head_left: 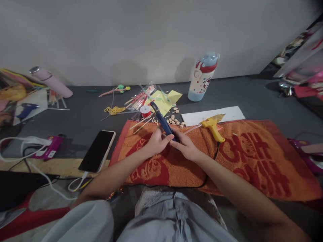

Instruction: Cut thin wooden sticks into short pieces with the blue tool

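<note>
both hands, left hand (156,143) and right hand (185,147), gripped a dark blue slender tool (163,121) over the orange towel (252,158); a yellow plastic glue gun (213,126) lay just right of the grip.

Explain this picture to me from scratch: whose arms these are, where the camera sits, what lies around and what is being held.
There is no machine here: the two bare arms belong to one person, and the camera sits on that person's head, looking forward and down. The left hand and right hand together grip a long dark blue tool; its kind I cannot tell. Beneath them lies an orange towel with red print. On it rests a yellow glue gun. Left of the towel lies a phone, screen dark. Farther back are small wooden pieces, a red spool and a water bottle.
</note>
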### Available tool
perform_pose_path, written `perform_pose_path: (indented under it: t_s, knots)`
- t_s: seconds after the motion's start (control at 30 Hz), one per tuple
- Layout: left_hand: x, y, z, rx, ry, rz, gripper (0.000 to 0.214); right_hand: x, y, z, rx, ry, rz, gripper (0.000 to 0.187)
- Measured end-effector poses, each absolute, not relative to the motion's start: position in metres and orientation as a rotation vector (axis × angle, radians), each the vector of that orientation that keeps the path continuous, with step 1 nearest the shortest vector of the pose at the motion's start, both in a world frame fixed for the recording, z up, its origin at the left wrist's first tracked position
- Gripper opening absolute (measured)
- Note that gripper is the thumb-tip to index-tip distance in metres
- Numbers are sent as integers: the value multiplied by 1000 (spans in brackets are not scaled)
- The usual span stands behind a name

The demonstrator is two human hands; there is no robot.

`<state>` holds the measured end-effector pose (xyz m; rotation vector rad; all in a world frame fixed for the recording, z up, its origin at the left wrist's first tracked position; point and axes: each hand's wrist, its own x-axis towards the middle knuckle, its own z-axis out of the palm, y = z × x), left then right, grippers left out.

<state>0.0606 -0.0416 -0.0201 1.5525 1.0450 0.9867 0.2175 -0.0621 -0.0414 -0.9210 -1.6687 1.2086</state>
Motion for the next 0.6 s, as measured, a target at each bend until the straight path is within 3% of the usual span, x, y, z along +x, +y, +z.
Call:
perform_pose_path:
  t_s: [0.4,0.6]
  knots:
    - [54,-37,-17,1658,1010,923,46,218,-61,-35,-931,-1630,1276,56]
    - [35,-37,-1,2209,1408,1076,24,224,-60,-40,-1025,-1622,1135,63]
